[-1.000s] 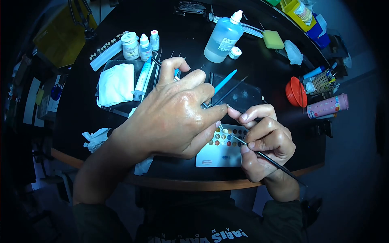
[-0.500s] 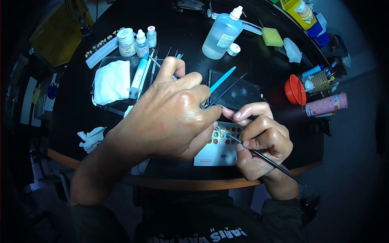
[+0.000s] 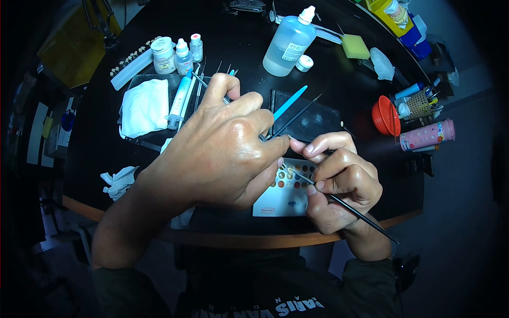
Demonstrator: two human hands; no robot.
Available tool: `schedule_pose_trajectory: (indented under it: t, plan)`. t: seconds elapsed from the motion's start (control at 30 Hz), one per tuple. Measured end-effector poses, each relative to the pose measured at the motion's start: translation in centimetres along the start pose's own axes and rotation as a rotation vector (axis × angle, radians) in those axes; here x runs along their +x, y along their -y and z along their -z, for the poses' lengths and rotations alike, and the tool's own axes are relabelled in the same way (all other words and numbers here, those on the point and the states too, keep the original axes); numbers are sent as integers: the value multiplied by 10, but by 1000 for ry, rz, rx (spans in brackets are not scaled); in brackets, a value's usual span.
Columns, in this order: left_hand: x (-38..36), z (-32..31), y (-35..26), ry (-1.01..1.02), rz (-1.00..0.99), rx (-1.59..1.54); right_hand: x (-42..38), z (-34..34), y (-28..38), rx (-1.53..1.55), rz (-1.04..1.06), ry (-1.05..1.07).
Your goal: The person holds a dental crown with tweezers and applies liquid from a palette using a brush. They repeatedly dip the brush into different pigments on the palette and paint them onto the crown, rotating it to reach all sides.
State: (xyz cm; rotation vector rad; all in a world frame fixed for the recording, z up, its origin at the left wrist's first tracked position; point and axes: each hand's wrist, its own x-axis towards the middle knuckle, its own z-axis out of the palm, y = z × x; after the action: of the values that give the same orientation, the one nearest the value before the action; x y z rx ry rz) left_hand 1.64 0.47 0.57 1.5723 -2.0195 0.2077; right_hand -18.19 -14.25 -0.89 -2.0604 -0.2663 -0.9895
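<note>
My right hand (image 3: 347,183) pinches the black handle of a fine paintbrush (image 3: 366,218), whose tip points left toward my other hand. My left hand (image 3: 222,146), back up, is closed round a slim metal instrument (image 3: 200,81); most of it is hidden by the fingers. A tiny pale piece (image 3: 289,171) shows by the brush tip, close to the left fingertips. The index fingertips of both hands meet. Below them lies a white palette (image 3: 281,204) with rows of brown, orange and cream colour wells, partly covered by my hands.
Behind my hands, a blue pointed tool (image 3: 290,102) and another brush (image 3: 299,115) lie over a dark slab (image 3: 318,119). A folded white cloth (image 3: 145,107), syringe (image 3: 179,100) and small bottles (image 3: 183,56) stand left. A large bottle (image 3: 289,45) and red bowl (image 3: 385,116) are farther off.
</note>
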Motion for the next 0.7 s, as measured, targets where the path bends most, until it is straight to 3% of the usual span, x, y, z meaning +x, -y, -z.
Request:
schedule_pose_trajectory:
  t: [0.7]
  plan:
    - [0,0,0,-8,-2,-12,0,0,0,-14,8,1]
